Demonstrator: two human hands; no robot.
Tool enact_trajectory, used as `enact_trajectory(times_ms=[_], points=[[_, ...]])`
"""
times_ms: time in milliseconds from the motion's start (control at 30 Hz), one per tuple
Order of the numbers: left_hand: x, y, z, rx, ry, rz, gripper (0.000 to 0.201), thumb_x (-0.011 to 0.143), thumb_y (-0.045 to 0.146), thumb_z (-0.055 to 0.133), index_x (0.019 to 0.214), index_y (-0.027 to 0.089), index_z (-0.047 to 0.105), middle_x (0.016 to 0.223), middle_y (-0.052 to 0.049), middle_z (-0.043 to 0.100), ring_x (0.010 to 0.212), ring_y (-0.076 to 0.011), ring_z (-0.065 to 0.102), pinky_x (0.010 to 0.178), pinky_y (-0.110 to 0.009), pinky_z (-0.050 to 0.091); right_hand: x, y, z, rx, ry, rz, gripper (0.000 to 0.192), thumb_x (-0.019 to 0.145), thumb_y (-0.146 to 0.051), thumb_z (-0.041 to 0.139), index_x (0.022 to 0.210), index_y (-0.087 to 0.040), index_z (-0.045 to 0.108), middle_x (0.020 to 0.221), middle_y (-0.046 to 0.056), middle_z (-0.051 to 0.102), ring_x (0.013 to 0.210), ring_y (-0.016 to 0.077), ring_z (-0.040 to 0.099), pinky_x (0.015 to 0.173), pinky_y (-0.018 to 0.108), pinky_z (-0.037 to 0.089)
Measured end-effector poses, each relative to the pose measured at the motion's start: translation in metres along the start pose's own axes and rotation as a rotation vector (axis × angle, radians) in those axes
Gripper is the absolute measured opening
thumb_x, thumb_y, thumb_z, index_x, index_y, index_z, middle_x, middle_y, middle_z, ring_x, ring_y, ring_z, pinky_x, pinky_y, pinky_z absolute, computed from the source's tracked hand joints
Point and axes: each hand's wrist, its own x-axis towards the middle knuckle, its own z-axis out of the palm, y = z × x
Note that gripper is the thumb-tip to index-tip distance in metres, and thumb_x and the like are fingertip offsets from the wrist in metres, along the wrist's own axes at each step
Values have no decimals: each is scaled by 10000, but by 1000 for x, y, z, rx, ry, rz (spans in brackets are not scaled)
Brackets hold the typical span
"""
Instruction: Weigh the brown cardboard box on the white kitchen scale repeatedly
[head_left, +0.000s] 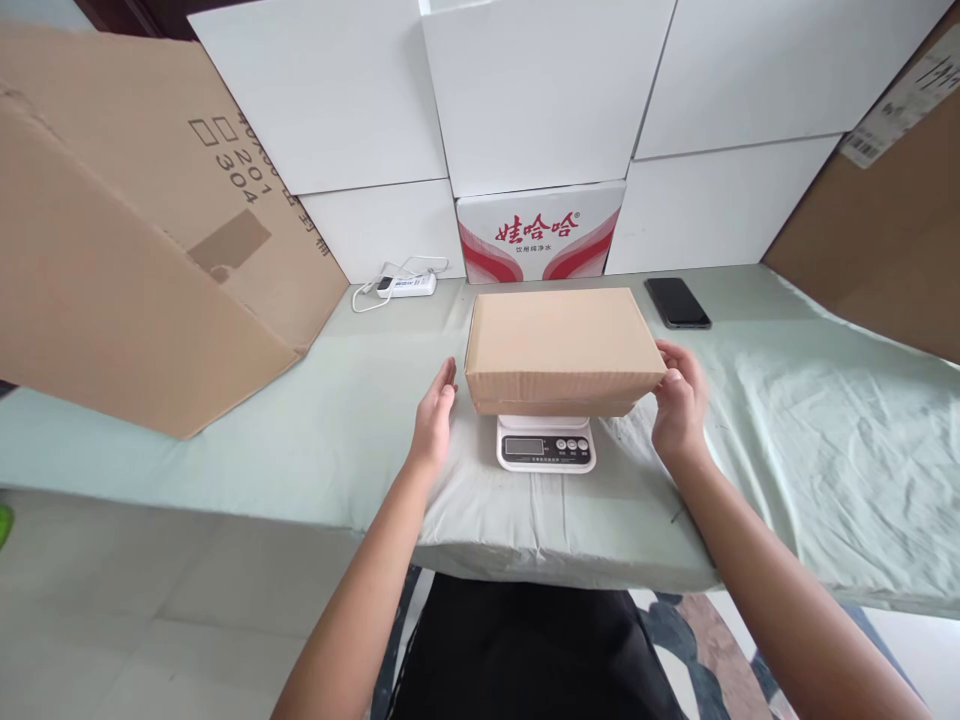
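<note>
A closed brown cardboard box (562, 335) sits on a white digital kitchen scale (546, 458), covering its weighing platform. Only the scale's front panel with its display and buttons shows; I cannot read any figure on the display. My left hand (435, 415) is open beside the box's left side, fingers straight, with a small gap between them. At the right front corner of the box, my right hand (681, 400) has its fingers bent against the side and its thumb close to the edge. Some of its fingertips are hidden.
Behind the box stand stacked white cartons (540, 100) and a printed water carton (540, 235). A black phone (677, 303) lies at back right, a white power strip (406, 286) with cable at back left. Large cardboard sheets (150, 230) flank the cloth-covered table (300, 430).
</note>
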Motion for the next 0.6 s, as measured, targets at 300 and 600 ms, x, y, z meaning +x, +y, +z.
enact_trajectory(times_ms=[300, 600], points=[[-3, 1, 0, -1, -4, 38, 920, 979, 824, 624, 1705, 263, 564, 1860, -107, 480, 1771, -374, 404, 1475, -552, 355, 0, -1, -1, -18, 6, -19, 529, 932, -725, 697, 1230, -297, 786, 1008, 41, 735, 909, 230, 699, 793, 383, 573], [-12, 49, -8, -84, 165, 373, 794, 955, 789, 697, 1515, 227, 733, 1686, -158, 682, 1663, -417, 553, 1387, -588, 470, 0, 1, -2, -62, -22, -42, 565, 952, -759, 645, 1252, -290, 743, 1020, 45, 738, 915, 250, 702, 803, 389, 563]])
